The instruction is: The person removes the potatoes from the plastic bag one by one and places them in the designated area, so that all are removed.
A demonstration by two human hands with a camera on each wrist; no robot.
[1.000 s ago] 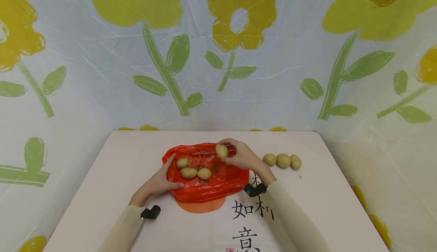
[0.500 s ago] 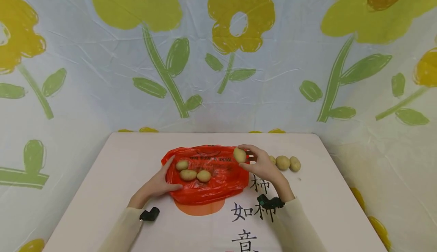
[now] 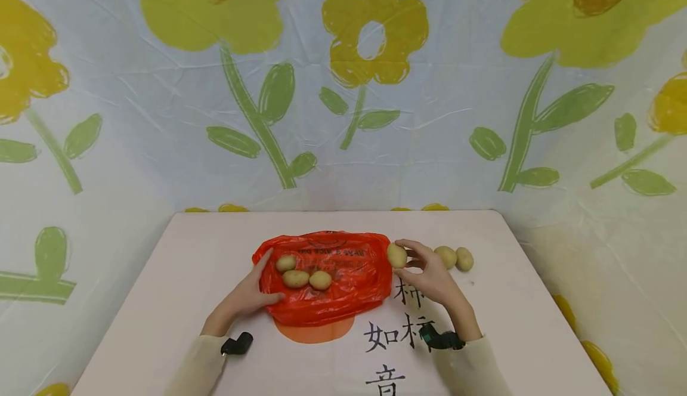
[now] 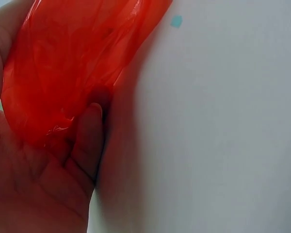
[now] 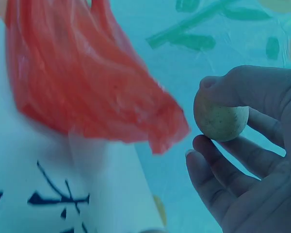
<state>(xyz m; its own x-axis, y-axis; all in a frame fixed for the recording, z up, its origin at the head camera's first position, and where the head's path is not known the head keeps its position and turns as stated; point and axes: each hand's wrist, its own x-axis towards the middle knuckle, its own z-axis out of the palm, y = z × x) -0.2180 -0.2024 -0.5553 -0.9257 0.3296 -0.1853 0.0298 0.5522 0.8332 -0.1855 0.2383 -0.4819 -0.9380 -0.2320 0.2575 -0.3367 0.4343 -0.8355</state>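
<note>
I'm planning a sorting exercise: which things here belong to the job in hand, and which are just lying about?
Probably the job:
red bag, held by left hand
potato in right hand
three potatoes on or in the bag
two loose potatoes

Probably background:
flowered cloth
black characters
table

The bag (image 3: 349,288) is thin, glossy, wrinkled plastic. Beside the bag, the potato (image 3: 396,256) in my right hand (image 3: 433,275) shows smooth, matt skin. Behind the bag, the backdrop (image 3: 429,163) is creased sheeting.
</note>
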